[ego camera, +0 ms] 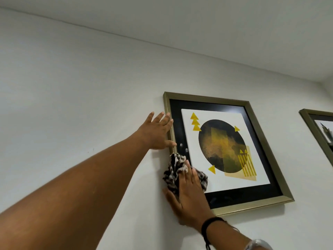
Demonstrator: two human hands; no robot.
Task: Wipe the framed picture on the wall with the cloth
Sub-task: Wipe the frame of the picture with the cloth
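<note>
A framed picture hangs on the white wall, with a gold-coloured frame, a black mat and a print of a dark circle with yellow triangles. My left hand lies flat against the frame's left edge, fingers spread, holding nothing. My right hand presses a crumpled black-and-white patterned cloth against the picture's lower left corner, over the mat and frame. The cloth bunches out above and to both sides of my fingers. A dark cord sits around my right wrist.
A second framed picture hangs to the right, cut off by the image edge. The ceiling line runs above both frames. Bare white wall spreads to the left.
</note>
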